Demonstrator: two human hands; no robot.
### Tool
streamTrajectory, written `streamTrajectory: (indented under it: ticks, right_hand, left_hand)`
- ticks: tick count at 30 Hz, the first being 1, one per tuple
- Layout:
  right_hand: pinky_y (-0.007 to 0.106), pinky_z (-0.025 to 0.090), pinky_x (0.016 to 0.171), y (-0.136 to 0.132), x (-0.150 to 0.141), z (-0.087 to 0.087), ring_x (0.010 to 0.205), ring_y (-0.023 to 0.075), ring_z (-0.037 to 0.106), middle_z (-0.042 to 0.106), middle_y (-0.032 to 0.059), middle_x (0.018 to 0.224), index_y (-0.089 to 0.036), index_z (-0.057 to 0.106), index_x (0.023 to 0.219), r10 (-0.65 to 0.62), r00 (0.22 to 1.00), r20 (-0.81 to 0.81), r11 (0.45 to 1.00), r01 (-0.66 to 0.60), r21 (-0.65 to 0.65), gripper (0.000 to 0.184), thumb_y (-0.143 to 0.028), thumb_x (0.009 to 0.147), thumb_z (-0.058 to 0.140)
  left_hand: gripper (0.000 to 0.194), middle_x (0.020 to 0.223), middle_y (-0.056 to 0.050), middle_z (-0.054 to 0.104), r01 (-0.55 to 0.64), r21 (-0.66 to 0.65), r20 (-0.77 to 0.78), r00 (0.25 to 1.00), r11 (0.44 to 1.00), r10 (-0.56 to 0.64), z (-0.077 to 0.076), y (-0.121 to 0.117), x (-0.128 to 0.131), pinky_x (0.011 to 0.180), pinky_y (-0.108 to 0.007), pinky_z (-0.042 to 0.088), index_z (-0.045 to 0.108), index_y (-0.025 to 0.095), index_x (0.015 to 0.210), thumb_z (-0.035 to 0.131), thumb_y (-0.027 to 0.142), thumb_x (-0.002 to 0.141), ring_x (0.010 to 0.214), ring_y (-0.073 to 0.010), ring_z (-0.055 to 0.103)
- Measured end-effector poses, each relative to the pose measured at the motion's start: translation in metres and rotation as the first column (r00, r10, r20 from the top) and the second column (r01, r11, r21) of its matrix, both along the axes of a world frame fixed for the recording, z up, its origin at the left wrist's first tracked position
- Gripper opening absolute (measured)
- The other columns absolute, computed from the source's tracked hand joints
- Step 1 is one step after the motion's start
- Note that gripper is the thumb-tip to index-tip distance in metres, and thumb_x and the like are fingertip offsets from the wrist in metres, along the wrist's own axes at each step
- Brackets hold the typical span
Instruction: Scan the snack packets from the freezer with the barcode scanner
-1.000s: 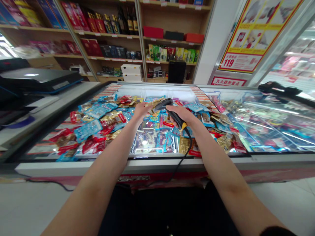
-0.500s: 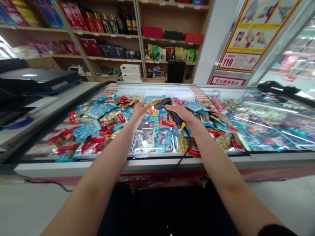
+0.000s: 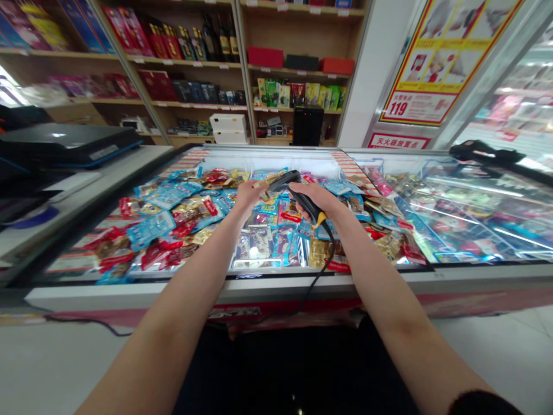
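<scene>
My right hand (image 3: 313,202) grips a black handheld barcode scanner (image 3: 298,193) with a yellow band near its base. The scanner's head points left, towards my left hand (image 3: 248,193). A black cord (image 3: 319,282) drops from the scanner over the front rim of a chest freezer (image 3: 216,290). My left hand is close to the scanner head, above foil snack packets (image 3: 190,210) heaped in the freezer. Its fingers are partly hidden, and I cannot tell whether they hold a packet.
Wooden shelves (image 3: 190,69) of boxed goods and bottles stand behind the freezer. A black laptop-like device (image 3: 69,138) lies on a counter (image 3: 86,173) to the left. The freezer's right section has a glass lid (image 3: 475,213), with a black object (image 3: 481,153) on it.
The whole view has drifted slightly. My hands and the scanner have stayed in nearly the same place over the packets.
</scene>
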State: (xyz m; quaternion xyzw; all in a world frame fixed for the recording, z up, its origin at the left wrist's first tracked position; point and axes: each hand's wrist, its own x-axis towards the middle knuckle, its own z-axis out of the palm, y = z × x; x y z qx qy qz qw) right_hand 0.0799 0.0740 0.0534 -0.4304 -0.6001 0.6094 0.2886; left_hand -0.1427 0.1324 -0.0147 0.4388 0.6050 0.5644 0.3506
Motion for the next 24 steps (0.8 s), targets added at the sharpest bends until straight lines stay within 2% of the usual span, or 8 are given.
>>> streamTrajectory:
  ticks: [4,8,16,20,24]
  right_hand:
    - [0.023,0.046,0.033,-0.004,0.005,0.003,0.034,0.0127,0.052,0.06,0.0031,0.049,-0.021,0.056,0.066,0.008,1.0,-0.007,0.999,-0.008,0.052,0.047,-0.054,0.097,0.067]
    - [0.023,0.044,0.033,-0.009,0.008,0.006,0.033,0.0124,0.05,0.062,0.0019,0.049,-0.02,0.058,0.073,0.033,0.999,-0.001,0.996,-0.033,0.086,0.043,-0.055,0.095,0.068]
    - [0.023,0.043,0.031,-0.01,0.007,0.007,0.032,0.0129,0.049,0.06,0.0013,0.047,-0.021,0.059,0.077,0.057,0.998,-0.007,0.994,-0.056,0.097,0.041,-0.057,0.095,0.069]
    - [0.022,0.045,0.034,-0.007,0.008,0.007,0.034,0.0126,0.051,0.061,0.0025,0.048,-0.021,0.055,0.072,0.034,0.999,-0.007,0.998,-0.033,0.061,0.044,-0.055,0.097,0.068]
    - [0.021,0.046,0.035,0.002,0.017,0.008,0.033,0.0127,0.053,0.061,0.0016,0.048,-0.02,0.057,0.077,-0.046,0.997,-0.057,0.998,0.049,0.046,0.039,-0.049,0.102,0.064]
  left_hand:
    - [0.019,0.064,0.002,0.063,-0.027,0.017,-0.038,0.999,0.999,0.028,0.0,0.003,-0.003,0.068,-0.03,0.057,0.068,0.018,0.081,0.075,0.027,0.066,0.066,-0.018,0.066]
    - [0.021,0.062,0.003,0.061,-0.061,0.024,-0.009,0.998,0.998,0.061,0.002,0.004,-0.006,0.064,-0.027,0.053,0.066,0.018,0.081,0.076,0.027,0.065,0.062,-0.0159,0.061]
    - [0.019,0.061,0.004,0.058,-0.064,0.029,-0.005,0.998,0.998,0.064,0.005,0.002,-0.007,0.059,-0.024,0.049,0.063,0.019,0.079,0.074,0.027,0.065,0.058,-0.0136,0.057]
    - [0.022,0.064,0.003,0.061,-0.066,0.019,0.006,0.998,0.998,0.066,0.005,0.002,-0.007,0.064,-0.027,0.054,0.064,0.019,0.081,0.077,0.026,0.065,0.065,-0.0168,0.064]
    - [0.022,0.067,0.001,0.065,-0.04,-0.009,0.139,0.989,0.999,0.04,0.008,0.0,0.0,0.073,-0.031,0.06,0.061,0.019,0.079,0.078,0.02,0.065,0.074,-0.0192,0.072]
